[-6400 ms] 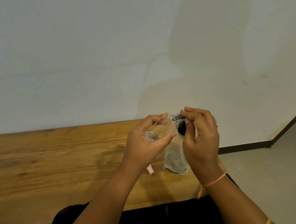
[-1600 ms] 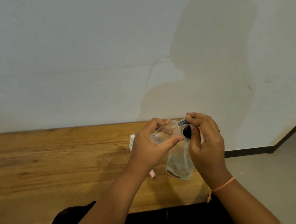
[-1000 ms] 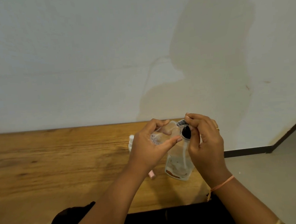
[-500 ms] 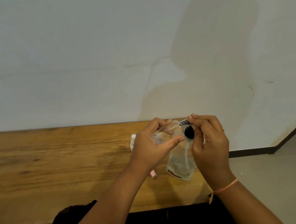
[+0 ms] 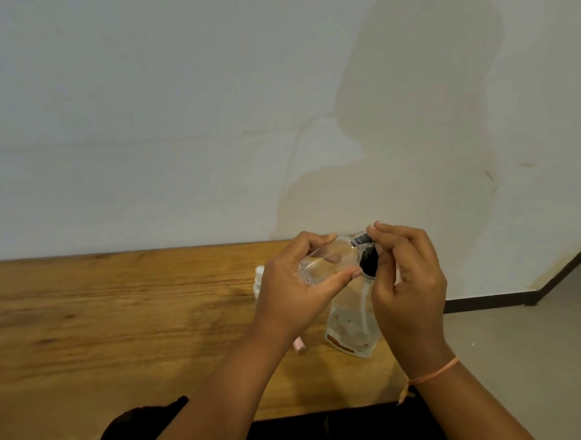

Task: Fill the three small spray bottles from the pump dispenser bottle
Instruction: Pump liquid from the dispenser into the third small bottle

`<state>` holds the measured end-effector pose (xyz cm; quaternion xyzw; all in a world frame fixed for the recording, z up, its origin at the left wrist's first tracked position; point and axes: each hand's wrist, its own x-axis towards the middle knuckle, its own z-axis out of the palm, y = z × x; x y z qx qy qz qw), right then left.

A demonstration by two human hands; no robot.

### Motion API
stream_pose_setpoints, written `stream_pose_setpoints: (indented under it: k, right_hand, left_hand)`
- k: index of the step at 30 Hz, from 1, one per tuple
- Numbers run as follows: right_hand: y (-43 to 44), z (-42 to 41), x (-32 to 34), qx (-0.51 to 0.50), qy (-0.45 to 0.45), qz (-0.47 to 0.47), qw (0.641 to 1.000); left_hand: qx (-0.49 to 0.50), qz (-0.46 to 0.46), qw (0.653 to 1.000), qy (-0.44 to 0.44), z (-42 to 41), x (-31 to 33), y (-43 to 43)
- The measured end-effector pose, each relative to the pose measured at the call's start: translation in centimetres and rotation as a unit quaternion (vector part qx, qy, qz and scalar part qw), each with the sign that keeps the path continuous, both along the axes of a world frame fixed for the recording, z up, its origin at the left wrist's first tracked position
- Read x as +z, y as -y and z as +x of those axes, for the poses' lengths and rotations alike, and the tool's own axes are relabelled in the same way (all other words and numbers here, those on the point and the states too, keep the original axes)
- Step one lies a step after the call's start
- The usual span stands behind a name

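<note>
Just right of centre, above the table's far edge, a small clear spray bottle (image 5: 322, 260) lies on its side in the left hand (image 5: 293, 294), whose thumb and fingers curl round its barrel; its mouth appears to meet the black pump head (image 5: 369, 264), which the right hand (image 5: 408, 280) pinches from above with bunched fingertips; beneath stands the clear pump dispenser bottle (image 5: 351, 321), dip tube showing, on the wooden table (image 5: 119, 332); the little bottle looks light, thin-walled and likely slick once wet, so a gentle hold round its middle seems best, lest it flex or slip off the nozzle; a white small bottle (image 5: 258, 279) peeks out left of the hand; a pink item (image 5: 299, 345), too hidden to identify, lies below the left wrist.
</note>
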<state>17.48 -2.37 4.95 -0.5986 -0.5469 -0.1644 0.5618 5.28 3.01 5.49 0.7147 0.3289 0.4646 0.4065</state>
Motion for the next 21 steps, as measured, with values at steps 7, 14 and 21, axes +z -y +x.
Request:
stream_pose_setpoints:
  k: [7,14,21]
  right_hand:
    - [-0.4,0.3,-0.8,0.006,-0.003,-0.018,1.000]
    - [0.1,-0.3,0.3,0.002,-0.036,0.008,0.999]
    - [-0.2,0.1,-0.6,0.009,-0.013,-0.018,1.000]
  left_hand:
    - [0.003,-0.032,0.999,0.014,0.4,-1.2,-0.4]
    - [-0.001,0.023,1.000,0.005,0.0,0.0,-0.1]
    - [-0.005,-0.026,1.000,-0.003,0.2,-0.9,-0.5]
